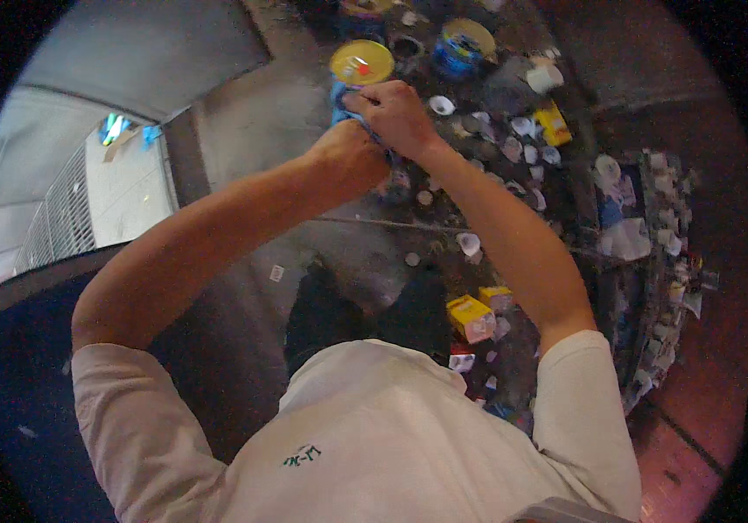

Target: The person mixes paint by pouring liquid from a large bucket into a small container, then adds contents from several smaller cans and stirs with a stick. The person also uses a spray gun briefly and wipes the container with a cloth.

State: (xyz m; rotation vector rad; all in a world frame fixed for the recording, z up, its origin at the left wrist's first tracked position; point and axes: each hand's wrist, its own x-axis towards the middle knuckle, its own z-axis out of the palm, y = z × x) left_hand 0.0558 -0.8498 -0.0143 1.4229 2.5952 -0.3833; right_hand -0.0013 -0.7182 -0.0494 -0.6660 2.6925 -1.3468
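Out in front, my left hand (352,157) and my right hand (394,113) are closed together, touching one another. A light-blue, soft-looking thing (337,105) shows beside and between the fingers. Blur and the hands hide most of it, so its kind cannot be told. Just beyond my hands is a round yellow lid or disc (362,63) with a small red and white item on it. Whether the blue thing touches the disc cannot be made out.
A blue tub with a yellowish top (463,48) stands at the far right of my hands. White cups and scraps (442,105) litter the dark ground there. Yellow boxes (470,317) lie right of my legs. A grey panel (143,52) rises at far left.
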